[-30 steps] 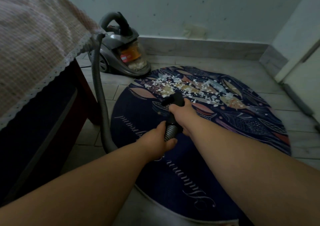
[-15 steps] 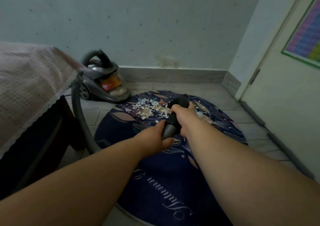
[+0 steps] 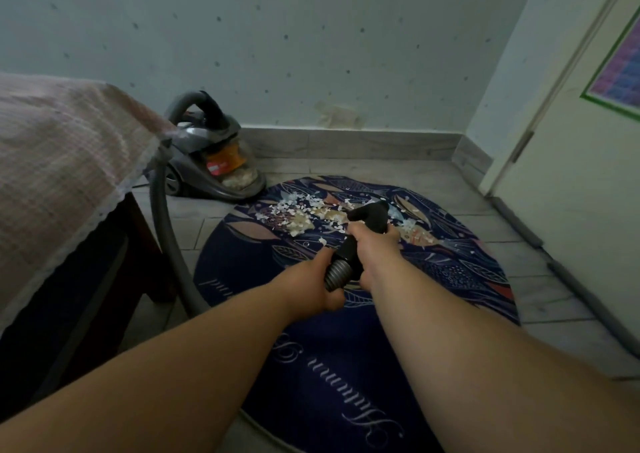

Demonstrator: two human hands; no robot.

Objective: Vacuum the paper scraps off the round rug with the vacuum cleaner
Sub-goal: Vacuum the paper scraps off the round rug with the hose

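While the right hand is curling round the black handle, the left hand is clasping the ribbed hose just behind it, so both are grasping the wand end firmly. The handle is looking like hard, smooth plastic, bent near its tip, and its mouth is pointing at the scraps, though whether it is touching them I cannot tell. The stiff plastic is giving the better hold for steering; the hose, being springy and corrugated, is likely pulling back a little, so the rear hand is probably serving to take up that drag. The scraps are lying in a loose white drift on the far part of the rug, small, flat and very light, so they are likely to lift easily, and a careless sweep could scatter them. The rug is lying flat on grey tiles, round, thin and dark blue with a leaf and fish print and pale script. The hose is looping left to the vacuum, a grey canister with a clear bin, which is sitting beside the rug's far edge against the wall. A pink woven cloth with lace trim is draping at left, and a pale door is standing at right.
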